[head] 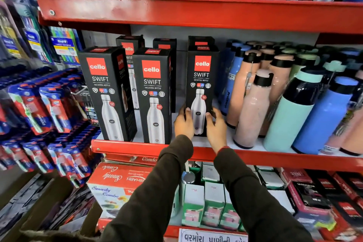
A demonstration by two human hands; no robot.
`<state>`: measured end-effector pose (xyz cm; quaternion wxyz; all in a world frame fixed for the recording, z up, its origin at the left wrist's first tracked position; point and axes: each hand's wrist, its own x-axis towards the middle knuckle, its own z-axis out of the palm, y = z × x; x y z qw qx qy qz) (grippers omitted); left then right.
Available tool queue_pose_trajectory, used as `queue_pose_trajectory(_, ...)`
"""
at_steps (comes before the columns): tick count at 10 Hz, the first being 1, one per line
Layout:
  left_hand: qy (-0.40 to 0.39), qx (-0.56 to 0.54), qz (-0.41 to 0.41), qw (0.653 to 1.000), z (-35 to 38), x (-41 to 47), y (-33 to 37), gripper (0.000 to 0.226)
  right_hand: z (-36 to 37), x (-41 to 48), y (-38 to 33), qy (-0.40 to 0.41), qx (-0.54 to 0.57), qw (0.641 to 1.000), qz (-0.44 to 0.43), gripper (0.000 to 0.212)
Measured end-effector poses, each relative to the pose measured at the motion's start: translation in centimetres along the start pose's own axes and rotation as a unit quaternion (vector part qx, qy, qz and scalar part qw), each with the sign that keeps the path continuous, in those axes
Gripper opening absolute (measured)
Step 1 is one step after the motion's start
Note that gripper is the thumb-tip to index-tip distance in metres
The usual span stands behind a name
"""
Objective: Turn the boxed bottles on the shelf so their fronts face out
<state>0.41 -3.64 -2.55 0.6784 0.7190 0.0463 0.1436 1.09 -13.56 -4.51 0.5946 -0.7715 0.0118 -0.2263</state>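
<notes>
Three black Cello Swift bottle boxes stand in the front row of the middle shelf, fronts facing out. The left box (107, 94) is angled a little, showing its right side too. The middle box (154, 96) stands straight. The right box (201, 84) is gripped low down on both sides: my left hand (183, 124) on its left edge, my right hand (216, 125) on its right edge. More black Cello boxes (130, 47) stand behind in a back row, mostly hidden.
Loose pink, blue and mint bottles (253, 110) crowd the shelf just right of the held box. The red shelf edge (137, 148) runs below the hands. Toothbrush packs (49, 108) hang at the left. Boxed goods (117, 182) fill the shelf below.
</notes>
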Motion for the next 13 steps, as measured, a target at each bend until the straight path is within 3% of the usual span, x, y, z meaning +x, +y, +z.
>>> queue_pose_trajectory(4,0.033,0.027,0.025,0.999,-1.1,-3.1,-0.6,0.042,-1.3,-3.1,0.1,0.0,0.016,1.0,-0.023,0.037)
queue_pose_trajectory(5,0.005,0.033,0.039,0.999,-2.2,-6.3,-1.0,0.044,-2.6,-6.7,-0.2,0.026,0.025,0.999,-0.015,0.039)
queue_pose_trajectory(11,-0.003,0.031,0.035,0.999,-2.8,-7.1,-0.2,0.044,-3.4,-7.6,-2.2,0.0,-0.026,0.999,-0.03,0.032)
queue_pose_trajectory(13,0.018,-0.012,0.098,0.995,-2.5,-8.0,-0.1,0.045,-4.5,-7.7,-2.8,0.018,0.01,0.999,-0.031,0.038)
